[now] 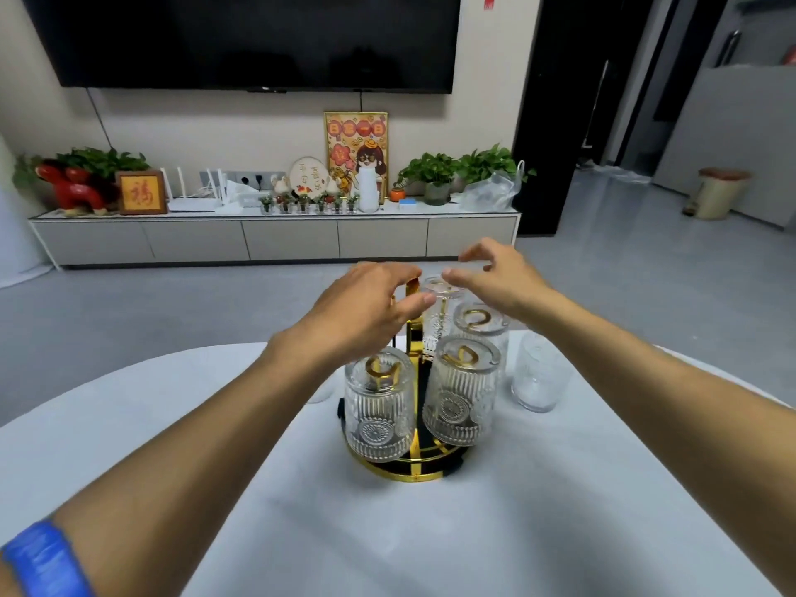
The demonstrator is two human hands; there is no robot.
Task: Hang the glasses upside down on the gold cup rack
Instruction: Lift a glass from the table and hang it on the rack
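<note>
Hovering open and empty, both hands (370,308) (499,277) flank the gold rack (413,467) holding 4 inverted glasses (379,407) mid-table (301,532).

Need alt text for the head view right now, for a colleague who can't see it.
Both hands, left hand and right hand, hover open above a gold rack on a white table; four ribbed glasses hang on it upside down. A fifth glass stands on the table to its right.

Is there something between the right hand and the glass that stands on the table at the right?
Nothing visible. The right hand is above the rack, and the loose glass stands apart on the table, with open space between.
</note>
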